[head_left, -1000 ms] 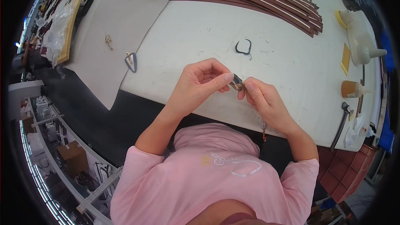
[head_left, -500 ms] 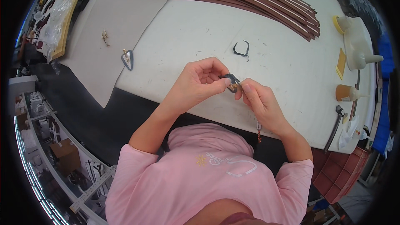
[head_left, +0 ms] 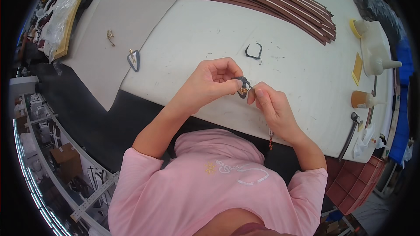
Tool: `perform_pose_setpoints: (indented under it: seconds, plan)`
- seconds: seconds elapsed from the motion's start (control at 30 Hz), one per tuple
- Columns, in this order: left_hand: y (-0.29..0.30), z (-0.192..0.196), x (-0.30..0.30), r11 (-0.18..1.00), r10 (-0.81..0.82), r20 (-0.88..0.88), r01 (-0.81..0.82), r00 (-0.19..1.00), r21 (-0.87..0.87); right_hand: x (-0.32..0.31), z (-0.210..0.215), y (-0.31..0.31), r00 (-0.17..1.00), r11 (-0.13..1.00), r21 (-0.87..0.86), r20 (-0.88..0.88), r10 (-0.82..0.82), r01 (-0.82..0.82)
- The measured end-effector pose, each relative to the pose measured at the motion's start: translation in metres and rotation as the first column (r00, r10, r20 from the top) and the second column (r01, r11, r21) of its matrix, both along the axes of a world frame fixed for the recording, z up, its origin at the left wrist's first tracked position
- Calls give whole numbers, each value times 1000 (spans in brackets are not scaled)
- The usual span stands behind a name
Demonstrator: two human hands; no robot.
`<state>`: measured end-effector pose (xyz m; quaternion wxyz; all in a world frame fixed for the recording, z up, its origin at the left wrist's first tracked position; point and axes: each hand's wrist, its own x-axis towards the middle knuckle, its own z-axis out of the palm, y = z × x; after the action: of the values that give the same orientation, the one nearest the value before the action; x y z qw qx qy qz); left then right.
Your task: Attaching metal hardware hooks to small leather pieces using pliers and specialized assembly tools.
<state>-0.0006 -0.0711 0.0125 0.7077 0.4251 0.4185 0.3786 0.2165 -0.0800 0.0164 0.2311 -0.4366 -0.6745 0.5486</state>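
Note:
Between thumb and forefinger, my left hand pinches a small dark, rounded triangular piece with gold metal in its middle. Close on its right side, my right hand has thumb and fingertips pressed together on what looks like a thin dark strand from that piece. A similar dark triangular piece with a gold metal part lies at the edge of the grey sheet. Ahead of my hands, a thin black curved strip rests on the white table. An orange-and-black twisted cord hangs below my right hand.
Small gold metal pieces lie on the grey sheet. Long brown strips are stacked across the back. At the right stand a white bottle, an amber bottle and a dark hammer-like tool; a red crate sits below.
The dark triangular piece has tilted more upright between my hands, showing more of its outline. The strand at my right fingertips shows more plainly. Both hands keep their pinch.

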Motion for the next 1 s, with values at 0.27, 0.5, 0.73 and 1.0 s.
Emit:
perform_pose_setpoints:
  seconds: [0.27, 0.5, 0.73, 1.0]
  plan:
    - [1, 12, -8, 995, 104, -8, -104, 995, 10, -1, 7, -6, 991, 996, -87, -133, -5, -7]
    - [-3, 12, -5, 955, 214, -135, -178, 967, 236, 4, 9, -2, 984, 990, -139, -174, -33, 9]
    - [-4, 14, 0, 937, 233, -175, -173, 957, 303, 0, 12, -3, 986, 994, -108, -167, -26, 8]
    - [-5, 13, 6, 949, 198, -181, -142, 963, 281, 1, 9, -2, 995, 990, -139, -96, 6, -19]
